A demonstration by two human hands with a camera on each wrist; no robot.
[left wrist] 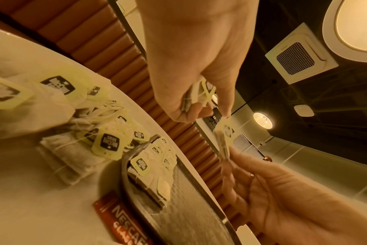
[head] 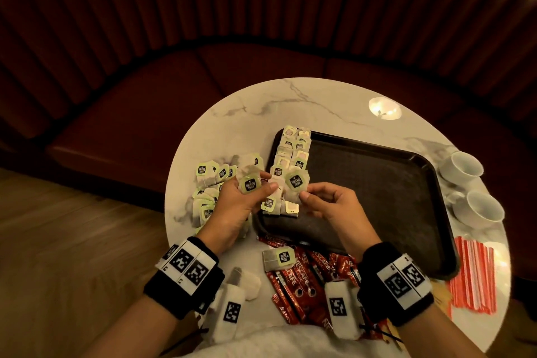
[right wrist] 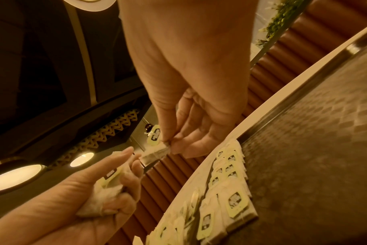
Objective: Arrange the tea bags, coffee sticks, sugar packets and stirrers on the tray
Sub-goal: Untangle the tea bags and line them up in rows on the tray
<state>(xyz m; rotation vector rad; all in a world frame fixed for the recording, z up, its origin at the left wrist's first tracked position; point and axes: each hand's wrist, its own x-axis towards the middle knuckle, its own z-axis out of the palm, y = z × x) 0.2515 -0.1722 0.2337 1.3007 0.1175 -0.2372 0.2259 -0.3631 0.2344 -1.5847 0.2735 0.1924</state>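
The dark tray (head: 377, 197) lies on a round marble table (head: 290, 102), with tea bags (head: 293, 151) in two columns along its left edge. My left hand (head: 266, 182) grips a small bunch of tea bags (head: 250, 183) just left of the tray. My right hand (head: 306, 192) pinches a single tea bag (head: 295, 182) by its lower edge, over the near end of the columns. In the left wrist view my left hand (left wrist: 199, 107) holds the bunch (left wrist: 201, 94). In the right wrist view my right hand (right wrist: 168, 142) pinches the single tea bag (right wrist: 155, 152).
A loose pile of tea bags (head: 207, 195) covers the table to the left. Red coffee sticks (head: 305, 279) lie at the near edge, one tea bag (head: 279, 259) on top. Red-and-white striped sticks (head: 470, 273) lie at the right. Two white cups (head: 462, 167) stand beyond the tray.
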